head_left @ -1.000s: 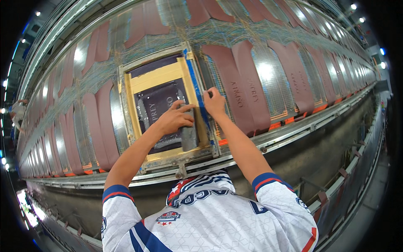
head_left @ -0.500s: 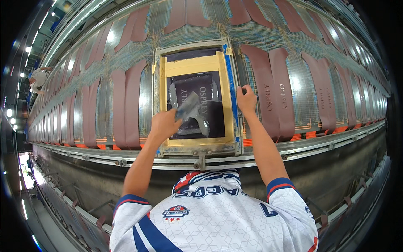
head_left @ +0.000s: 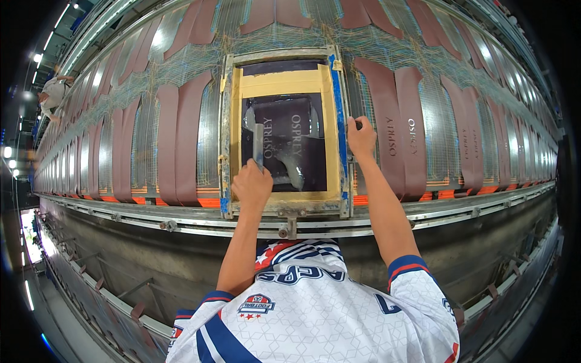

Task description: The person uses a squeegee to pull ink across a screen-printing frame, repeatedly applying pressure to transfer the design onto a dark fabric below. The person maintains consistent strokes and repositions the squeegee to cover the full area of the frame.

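A screen frame (head_left: 226,136) with yellow tape and blue strips lies on the long table, its dark purple mesh (head_left: 311,169) bearing pale lettering and patches of clear, glossy paste. My left hand (head_left: 253,184) is closed on a squeegee (head_left: 258,145), which stands lengthwise along the left part of the mesh; its lower end is hidden by my fingers. My right hand (head_left: 362,136) is closed on the right edge of the frame, its fingers curled round a small dark part there. Brown cut pieces (head_left: 381,169) with lettering lie just right of the frame.
Rows of brown pieces (head_left: 181,145) lie on metal plates along both halves of the table. A metal rail (head_left: 442,215) runs along the near edge, above a dark trough. Another person (head_left: 55,94) in pale clothing leans over the table at the far left.
The squeegee has moved from the mesh's right part across to its left part, turning through a slant. My right hand stays at the frame's right edge. The view has levelled.
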`<state>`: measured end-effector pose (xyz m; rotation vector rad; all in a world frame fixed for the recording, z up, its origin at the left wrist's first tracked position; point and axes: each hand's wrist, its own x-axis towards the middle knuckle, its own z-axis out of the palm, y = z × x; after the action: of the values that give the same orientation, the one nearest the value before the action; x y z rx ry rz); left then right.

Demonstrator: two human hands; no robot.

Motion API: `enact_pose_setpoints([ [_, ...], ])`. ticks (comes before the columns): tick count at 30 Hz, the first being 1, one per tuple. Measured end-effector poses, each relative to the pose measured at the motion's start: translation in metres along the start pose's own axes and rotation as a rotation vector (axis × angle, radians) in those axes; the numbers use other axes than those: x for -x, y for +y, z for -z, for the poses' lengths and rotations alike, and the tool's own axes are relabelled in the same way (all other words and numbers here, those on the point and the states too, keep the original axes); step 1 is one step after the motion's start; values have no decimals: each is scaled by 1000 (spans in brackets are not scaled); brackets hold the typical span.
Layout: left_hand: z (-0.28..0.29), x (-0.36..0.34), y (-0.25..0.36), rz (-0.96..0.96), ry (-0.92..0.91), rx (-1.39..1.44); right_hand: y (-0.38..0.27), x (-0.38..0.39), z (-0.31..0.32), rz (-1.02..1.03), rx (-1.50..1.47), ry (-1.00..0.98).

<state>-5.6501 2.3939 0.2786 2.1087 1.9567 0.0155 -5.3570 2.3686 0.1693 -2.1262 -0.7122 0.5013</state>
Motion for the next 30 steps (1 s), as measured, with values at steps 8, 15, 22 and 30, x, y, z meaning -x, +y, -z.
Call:
enact_pose_setpoints([
  [8,13,-68,-8,-164,160,14,-6,2,-1,-27,31,19],
  [15,0,-109,1,-22,81,-77,-8,2,-1,-16,4,19],
  [22,15,-114,6,-509,-8,118,-11,-3,11,-60,154,-89],
  [30,19,-240,26,-1026,-26,179,-156,-72,-9,591,203,-578],
])
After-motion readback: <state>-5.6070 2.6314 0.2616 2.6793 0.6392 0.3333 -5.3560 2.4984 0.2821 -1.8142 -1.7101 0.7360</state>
